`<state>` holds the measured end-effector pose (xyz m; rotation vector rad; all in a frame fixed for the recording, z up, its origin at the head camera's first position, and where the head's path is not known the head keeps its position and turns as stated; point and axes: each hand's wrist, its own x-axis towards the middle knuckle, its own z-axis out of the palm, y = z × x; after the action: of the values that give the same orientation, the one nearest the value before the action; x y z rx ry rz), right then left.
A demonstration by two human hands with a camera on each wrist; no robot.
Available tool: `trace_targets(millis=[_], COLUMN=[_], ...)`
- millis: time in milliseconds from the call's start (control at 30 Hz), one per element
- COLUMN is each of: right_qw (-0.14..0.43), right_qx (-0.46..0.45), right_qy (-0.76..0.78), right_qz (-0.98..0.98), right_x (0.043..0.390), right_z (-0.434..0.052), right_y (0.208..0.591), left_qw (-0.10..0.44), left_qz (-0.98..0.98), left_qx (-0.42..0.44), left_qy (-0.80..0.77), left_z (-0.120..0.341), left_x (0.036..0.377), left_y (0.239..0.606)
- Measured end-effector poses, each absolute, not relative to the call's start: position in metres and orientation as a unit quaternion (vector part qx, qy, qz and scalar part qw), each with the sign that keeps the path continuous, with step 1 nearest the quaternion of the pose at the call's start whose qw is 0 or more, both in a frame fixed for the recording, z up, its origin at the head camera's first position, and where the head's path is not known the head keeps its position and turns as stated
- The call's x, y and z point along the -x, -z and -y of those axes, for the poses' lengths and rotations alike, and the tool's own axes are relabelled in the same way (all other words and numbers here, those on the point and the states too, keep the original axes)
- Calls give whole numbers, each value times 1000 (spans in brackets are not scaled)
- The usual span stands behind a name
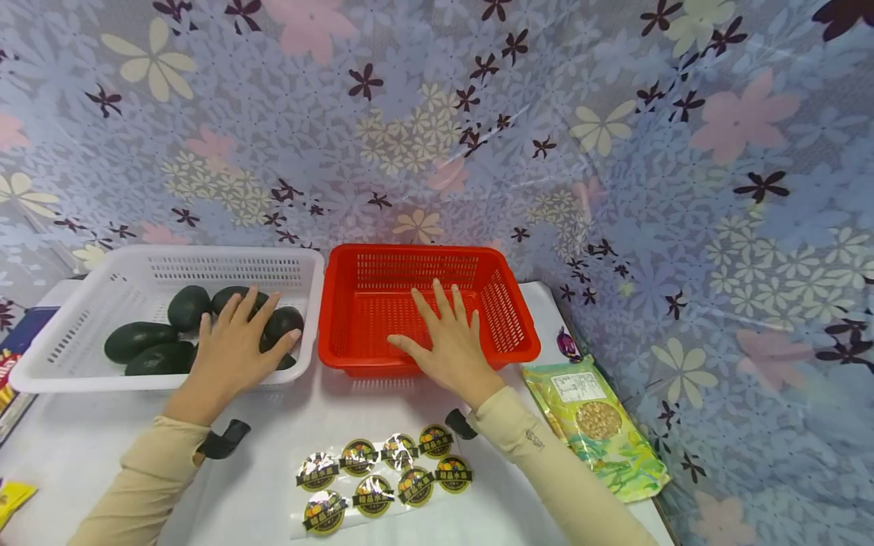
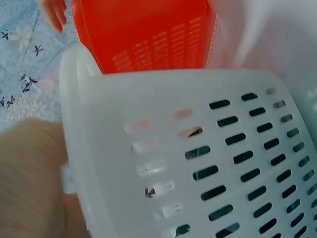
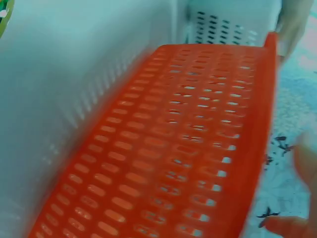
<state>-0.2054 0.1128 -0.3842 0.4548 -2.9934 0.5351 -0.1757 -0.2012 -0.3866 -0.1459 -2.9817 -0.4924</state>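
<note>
My left hand (image 1: 234,350) hovers over the front of a white plastic basket (image 1: 41,364), its fingers spread above several dark green avocados (image 1: 139,341). Whether it touches any avocado I cannot tell. Over the red plastic basket (image 1: 430,253), with no contents visible, my right hand (image 1: 454,345) extends with fingers spread, holding nothing. In the left wrist view, the slotted side of the white basket (image 2: 109,124) hides most of what lies beyond. The right wrist view shows the red basket's slotted wall (image 3: 173,129), with part of my right hand (image 3: 292,225) blurred at the edge.
A sheet of round black-and-gold stickers (image 1: 372,493) lies in front of the baskets. On the right are a green-yellow food bag (image 1: 594,417) and a purple wrapped item (image 1: 568,345). A blue box (image 1: 23,334) and a yellow packet (image 1: 12,499) sit left. Floral sheeting (image 1: 437,114) hangs behind.
</note>
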Motion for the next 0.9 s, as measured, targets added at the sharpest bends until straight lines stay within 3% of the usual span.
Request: trace_targets(millis=[167, 233, 500, 900], right_qw=[104, 107, -41, -164], right_qx=[-196, -209, -229, -262], right_qy=[-219, -233, -281, -257], right_qz=[950, 944, 931, 916], right_x=[193, 188, 164, 153], right_z=[-121, -125, -147, -167], right_y=[375, 371, 359, 385], left_qw=[19, -1, -47, -95], left_qz=[985, 986, 981, 972], left_qx=[59, 62, 74, 51], left_qy=[161, 158, 170, 209], left_z=[208, 211, 219, 223], left_x=[178, 181, 193, 197], left_y=[388, 387, 387, 388])
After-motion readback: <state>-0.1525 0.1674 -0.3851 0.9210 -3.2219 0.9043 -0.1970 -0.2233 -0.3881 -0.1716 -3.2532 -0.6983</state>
